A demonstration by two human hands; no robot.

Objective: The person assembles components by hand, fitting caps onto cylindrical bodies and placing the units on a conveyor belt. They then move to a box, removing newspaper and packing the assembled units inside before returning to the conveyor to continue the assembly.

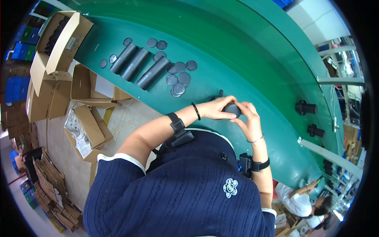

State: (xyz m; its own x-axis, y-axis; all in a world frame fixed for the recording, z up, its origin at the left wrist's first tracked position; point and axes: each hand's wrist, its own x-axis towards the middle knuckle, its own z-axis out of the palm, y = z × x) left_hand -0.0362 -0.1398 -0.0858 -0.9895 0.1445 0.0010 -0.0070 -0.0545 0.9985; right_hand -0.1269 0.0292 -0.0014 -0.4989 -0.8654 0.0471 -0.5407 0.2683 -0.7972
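Observation:
Both hands meet over the near edge of the green work table [221, 59], around a black round piece [232, 110] with a flat disc-like face. My left hand [215, 109] grips it from the left, thumb along its near rim. From the right, my right hand [249, 117] pinches it between thumb and fingers. Whether it is a loose cap or the end of a longer part cannot be made out. Behind the left hand is a small dark part [220, 94], mostly hidden. Farther left lie three black ribbed tubes [154, 73], with several flat black discs [179, 66] scattered around them.
An open cardboard box [71, 41] with dark parts stands at the table's far left end. Lower cardboard boxes [92, 126] sit on the floor beside it. Black knob-like fittings [307, 108] are on the right. Another person [298, 199] works at the lower right.

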